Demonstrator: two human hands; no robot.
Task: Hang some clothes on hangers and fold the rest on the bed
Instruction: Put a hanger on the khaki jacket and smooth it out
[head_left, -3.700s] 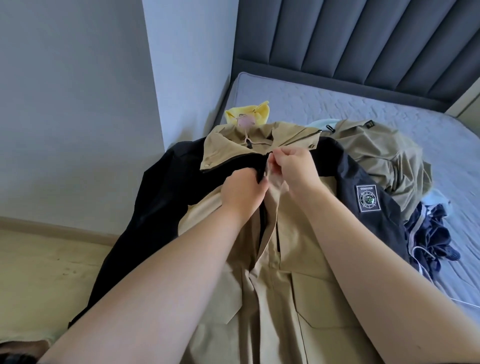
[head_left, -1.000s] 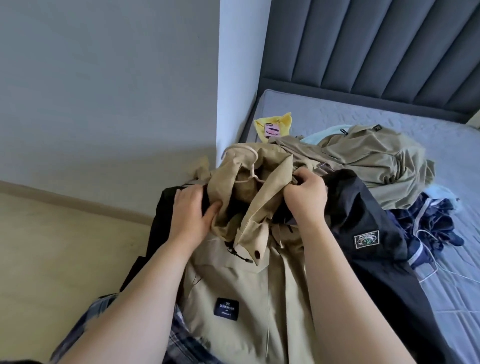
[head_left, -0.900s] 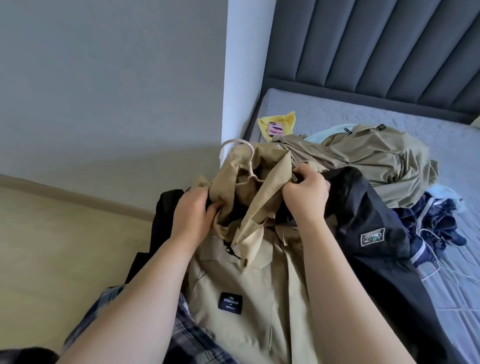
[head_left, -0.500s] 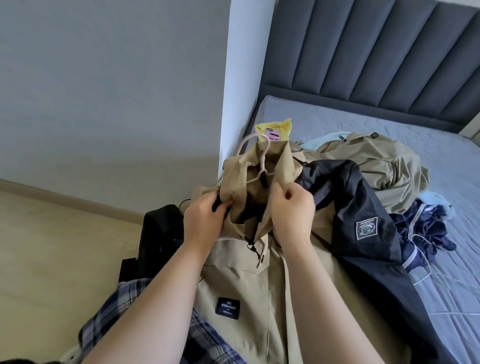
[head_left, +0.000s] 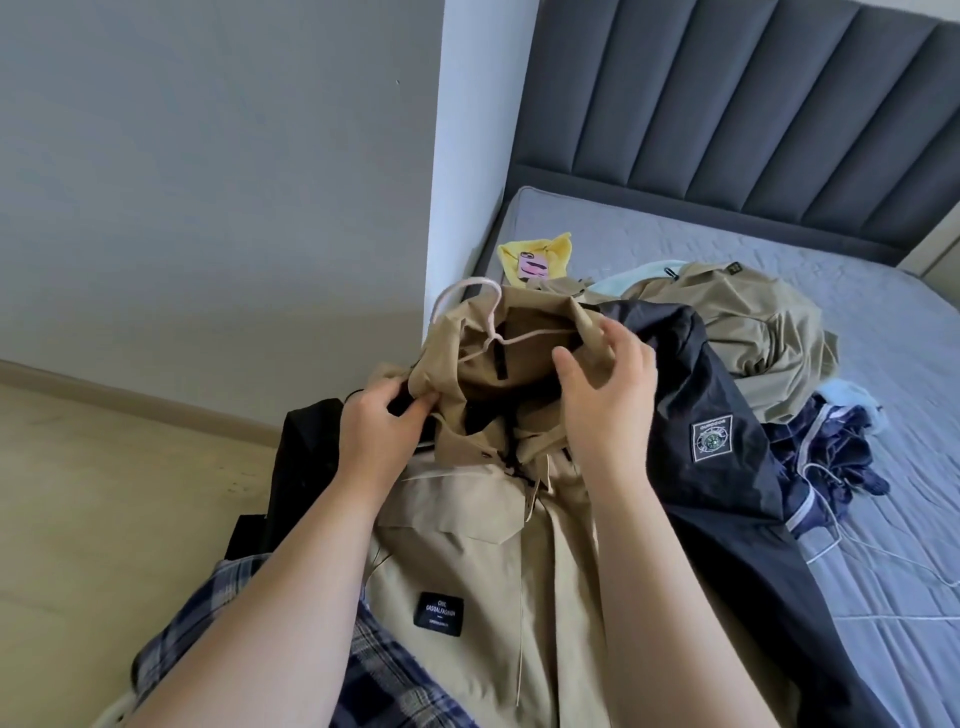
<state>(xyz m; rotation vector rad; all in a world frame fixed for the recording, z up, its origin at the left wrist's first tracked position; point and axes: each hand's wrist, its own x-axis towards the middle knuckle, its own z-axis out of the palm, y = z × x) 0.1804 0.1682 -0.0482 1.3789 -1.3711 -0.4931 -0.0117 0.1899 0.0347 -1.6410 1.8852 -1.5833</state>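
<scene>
A tan and black jacket (head_left: 483, 561) hangs in front of me on a pale pink hanger (head_left: 470, 306), whose hook sticks up out of the collar. My left hand (head_left: 382, 436) pinches the left side of the tan collar. My right hand (head_left: 605, 384) has its fingers spread and touches the right edge of the collar, beside the black sleeve with a badge (head_left: 712, 439). The hanger's arms are hidden inside the jacket.
A grey bed (head_left: 779, 244) with a dark padded headboard (head_left: 727, 104) carries a pile: an olive garment (head_left: 753, 322), a navy garment (head_left: 831, 457), a yellow item (head_left: 537, 260). A white wall corner (head_left: 467, 156) stands left of the bed. A plaid garment (head_left: 363, 675) lies at the bottom.
The jacket was lifted upright on its hanger. My right hand has let go of its grip on the collar and spread its fingers. My left hand still pinches the collar.
</scene>
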